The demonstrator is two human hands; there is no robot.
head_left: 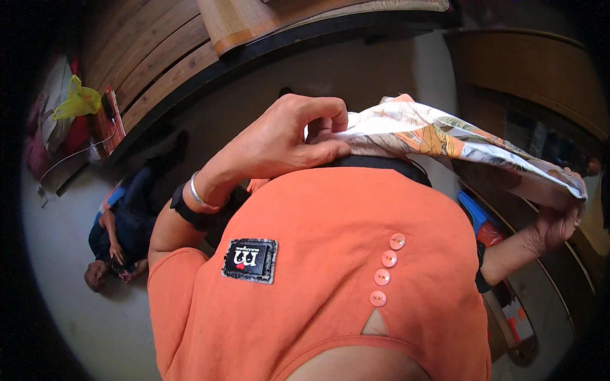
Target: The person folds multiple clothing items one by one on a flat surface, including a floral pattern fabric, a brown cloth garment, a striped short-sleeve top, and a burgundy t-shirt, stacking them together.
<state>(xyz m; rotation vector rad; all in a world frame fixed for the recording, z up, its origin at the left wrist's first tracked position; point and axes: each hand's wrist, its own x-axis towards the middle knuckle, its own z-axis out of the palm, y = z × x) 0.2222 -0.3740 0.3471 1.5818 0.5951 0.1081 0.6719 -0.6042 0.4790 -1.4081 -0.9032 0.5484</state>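
Note:
A printed cloth (pixel 429 128), white with orange, grey and green patterns, stretches across in front of my waist. My left hand (pixel 295 133) pinches its left end between thumb and bent fingers, with a silver bangle and a dark band near that wrist. At the far right, my right hand (pixel 562 221) grips the opposite end, partly covered by the fabric. The cloth hangs slightly folded between the two hands, its right end lower in the picture. Below it is my orange shirt (pixel 324 214), with several buttons and a sewn-on patch.
Ahead stands a wooden slatted platform (pixel 157 62) with a woven mat (pixel 248 24) on it. A yellow plastic bag (pixel 78 99) and a white cable (pixel 78 152) are at left. Another person (pixel 124 224) sits there, holding a small dark object. Brown furniture (pixel 524 62) stands at right.

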